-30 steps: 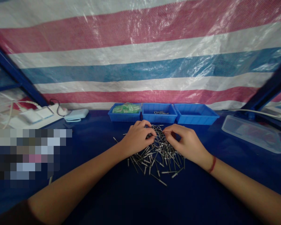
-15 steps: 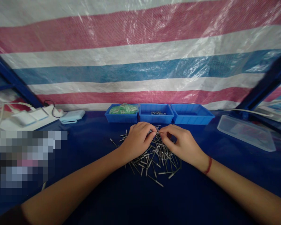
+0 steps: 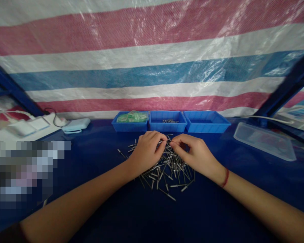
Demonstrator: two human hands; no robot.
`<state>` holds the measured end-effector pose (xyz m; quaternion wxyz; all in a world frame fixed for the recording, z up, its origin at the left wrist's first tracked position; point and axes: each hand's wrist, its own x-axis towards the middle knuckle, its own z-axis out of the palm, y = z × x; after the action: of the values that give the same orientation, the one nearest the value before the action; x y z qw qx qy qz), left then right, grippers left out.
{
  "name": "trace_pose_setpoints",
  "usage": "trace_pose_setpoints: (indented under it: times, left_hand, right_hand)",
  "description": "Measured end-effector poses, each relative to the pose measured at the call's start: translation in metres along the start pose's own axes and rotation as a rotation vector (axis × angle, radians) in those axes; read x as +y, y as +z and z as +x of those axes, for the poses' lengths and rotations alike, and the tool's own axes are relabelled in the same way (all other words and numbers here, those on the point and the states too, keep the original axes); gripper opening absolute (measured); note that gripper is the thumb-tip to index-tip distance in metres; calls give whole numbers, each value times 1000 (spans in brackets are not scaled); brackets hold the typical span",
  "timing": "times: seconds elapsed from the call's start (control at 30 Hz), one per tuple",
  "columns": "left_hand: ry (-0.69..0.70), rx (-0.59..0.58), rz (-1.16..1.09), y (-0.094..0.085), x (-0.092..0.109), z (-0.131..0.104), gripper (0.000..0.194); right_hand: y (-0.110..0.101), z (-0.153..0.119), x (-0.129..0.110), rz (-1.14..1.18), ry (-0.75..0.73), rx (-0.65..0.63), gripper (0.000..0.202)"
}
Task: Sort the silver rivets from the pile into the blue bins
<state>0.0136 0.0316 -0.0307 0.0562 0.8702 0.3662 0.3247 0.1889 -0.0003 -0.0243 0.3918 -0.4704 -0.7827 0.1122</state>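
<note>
A loose heap of silvery blind rivets [image 3: 176, 165] with thin dark stems lies on the blue tabletop. Above its far part, my left hand [image 3: 149, 148] is closed in a pinch, thumb against forefinger. Facing it from the right, my right hand [image 3: 195, 150] also pinches, its fingertips a short gap from the left ones. A thin blind rivet appears to span the fingertips, though it is small and hard to separate from the heap behind. My left hand hides part of the heap.
Behind the heap stand three blue bins: the left bin [image 3: 130, 127] holds green-and-clear packets, the middle bin [image 3: 167, 127] some rivets, the right bin [image 3: 207, 127] shows its bare floor. A clear plastic lid [image 3: 264, 141] lies right. A power strip [image 3: 22, 130] and light-blue case [image 3: 76, 125] sit left.
Both pinched hands stay over the heap; the right fingertips have shifted slightly left, toward the left hand. The whole view has moved a little. Bins and heap look unchanged.
</note>
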Motion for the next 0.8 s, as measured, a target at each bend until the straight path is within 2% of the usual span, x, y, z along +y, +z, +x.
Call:
trace_pose_setpoints:
  times: [0.2,0.33,0.53,0.63,0.8]
  left_hand:
    - [-44,17,-27,5,-5,-1,13]
    - [-35,-5,-19,6,-4,-2,14]
    - [-13,-38,21,6,-3,-3,15]
    - [0,-46,31,6,-3,-3,15]
    - [37,-49,-5,2,-1,-2,19]
  right_hand:
    - [1,-2,5,-183,-44,-139,13]
    - [1,-3,4,-196,-80,-161,17]
    - [3,-3,1,-218,-107,-194,13]
    - [5,-4,1,-198,-127,-177,13]
    - [4,-3,0,-187,-157,-61,13]
